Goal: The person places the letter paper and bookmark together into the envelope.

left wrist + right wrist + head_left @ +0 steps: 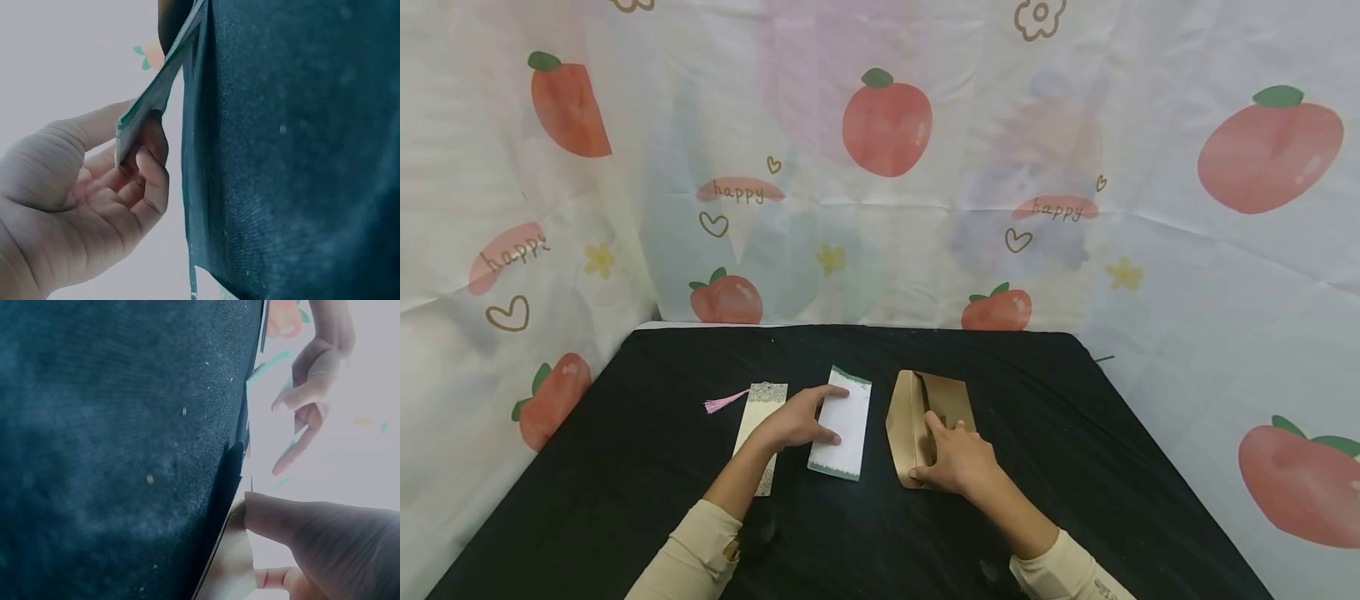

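My left hand [796, 419] pinches a white card [852, 417] with green patterned ends. In the left wrist view the card [140, 119] sits tilted between the thumb and curled fingers, its far end near the black cloth. To the right, my right hand [961, 460] holds a gold envelope [902, 425] with its flap folded out to the left. The thumb is at the flap's lower edge, and a finger reaches to the dark opening. The right wrist view shows the thumb against the envelope [231, 562], with another finger lower along its edge.
Partly under my left forearm lies a cream bookmark [765, 406] with a lace-patterned end and a pink tassel [726, 402]. Black cloth [880, 542] covers the table. A white curtain [820, 250] printed with fruit stands behind and along both sides.
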{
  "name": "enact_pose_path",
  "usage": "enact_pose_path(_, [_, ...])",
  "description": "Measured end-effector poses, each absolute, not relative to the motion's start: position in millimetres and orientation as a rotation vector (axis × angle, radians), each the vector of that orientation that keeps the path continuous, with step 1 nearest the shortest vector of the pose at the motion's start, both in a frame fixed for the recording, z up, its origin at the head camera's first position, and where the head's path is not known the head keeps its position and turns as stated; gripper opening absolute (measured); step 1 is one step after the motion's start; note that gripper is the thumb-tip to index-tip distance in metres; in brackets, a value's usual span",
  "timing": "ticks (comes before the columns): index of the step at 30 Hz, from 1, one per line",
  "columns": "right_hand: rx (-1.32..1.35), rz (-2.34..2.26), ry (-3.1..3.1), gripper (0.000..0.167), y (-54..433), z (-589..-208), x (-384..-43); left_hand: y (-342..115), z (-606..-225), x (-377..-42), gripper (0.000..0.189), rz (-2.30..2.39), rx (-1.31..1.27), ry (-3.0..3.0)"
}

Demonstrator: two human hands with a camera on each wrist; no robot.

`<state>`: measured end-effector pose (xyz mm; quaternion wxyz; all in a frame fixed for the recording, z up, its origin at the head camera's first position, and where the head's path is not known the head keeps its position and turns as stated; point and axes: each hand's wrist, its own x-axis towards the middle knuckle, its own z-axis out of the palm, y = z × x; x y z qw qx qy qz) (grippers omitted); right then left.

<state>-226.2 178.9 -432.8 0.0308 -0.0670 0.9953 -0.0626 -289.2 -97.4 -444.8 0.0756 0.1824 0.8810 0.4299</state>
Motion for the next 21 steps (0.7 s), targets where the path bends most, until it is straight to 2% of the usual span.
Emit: enact_pose_path(21, [-0.205, -0.196, 3.067, 0.086, 177.8, -431.3, -224.8, -99.1, -442.8, -290.2, 0.071, 1.411, 0.546, 2.617])
